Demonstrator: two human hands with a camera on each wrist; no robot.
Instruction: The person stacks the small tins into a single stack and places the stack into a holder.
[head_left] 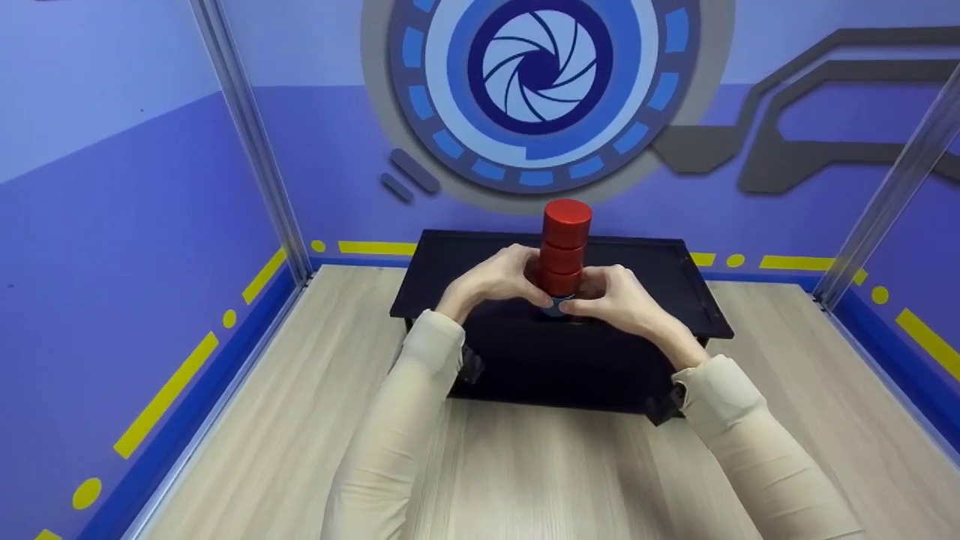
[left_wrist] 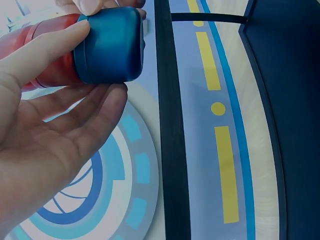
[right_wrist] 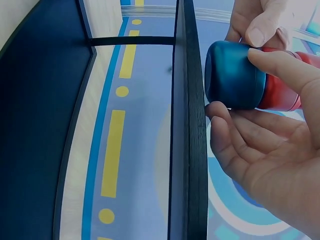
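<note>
A stack of shiny red cylindrical canisters [head_left: 562,259], in several sections, stands upright on a blue canister [left_wrist: 114,47] between the two hands. My left hand [head_left: 504,276] grips the blue canister from the left, its thumb near the seam with the red above. From the right, my right hand [head_left: 624,301] holds the same canister [right_wrist: 234,75], thumb on the near side and fingers curved round behind. The two thumbs almost meet in the head view. Below is the top of a black stand [head_left: 637,262]; the left wrist view shows a narrow gap between it and the blue base.
The black stand has a raised rim and an open space beneath its top. It rests on a light wood-grain table [head_left: 525,472]. Blue printed panels [head_left: 150,225] with metal corner posts [head_left: 255,142] enclose the back and sides.
</note>
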